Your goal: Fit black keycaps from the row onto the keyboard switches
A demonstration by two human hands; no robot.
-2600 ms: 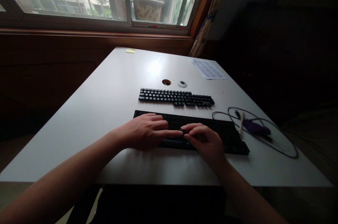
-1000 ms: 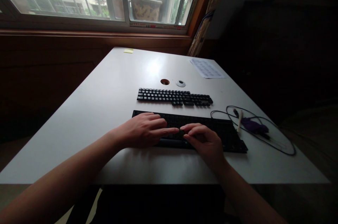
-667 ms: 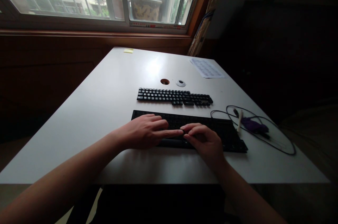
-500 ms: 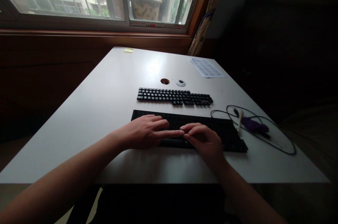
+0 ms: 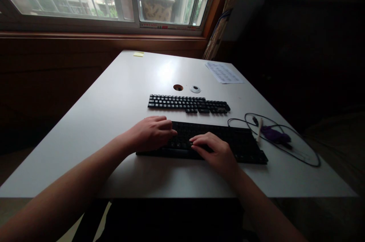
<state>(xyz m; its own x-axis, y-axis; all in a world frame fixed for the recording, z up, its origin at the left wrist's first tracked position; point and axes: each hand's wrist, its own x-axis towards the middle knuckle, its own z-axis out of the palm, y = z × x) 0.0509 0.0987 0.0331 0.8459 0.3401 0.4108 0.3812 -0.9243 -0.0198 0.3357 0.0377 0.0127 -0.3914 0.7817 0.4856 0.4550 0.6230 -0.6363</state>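
Observation:
A black keyboard (image 5: 245,147) lies across the front half of the desk, its key area partly hidden by both hands. Over its left part rests my left hand (image 5: 154,133), fingers curled in and closed; what they hold, if anything, is hidden. My right hand (image 5: 212,149) is closed in a pinch above the middle of the keyboard, with a small dark keycap (image 5: 191,143) at the tips of thumb and forefinger. Behind the keyboard, loose black keycaps (image 5: 176,102) are laid out in rows like a keyboard layout.
A cable (image 5: 285,125) loops on the white desk (image 5: 114,94) at the right, around a purple item (image 5: 275,135) and a pale stick (image 5: 259,130). Farther back are a cable hole (image 5: 178,87), its round cover (image 5: 195,89), printed paper (image 5: 224,73) and yellow sticky notes (image 5: 138,54).
My left hand has drawn back to the left, away from my right fingertips, and its forefinger has curled in. My right hand has shifted slightly left, still pinching.

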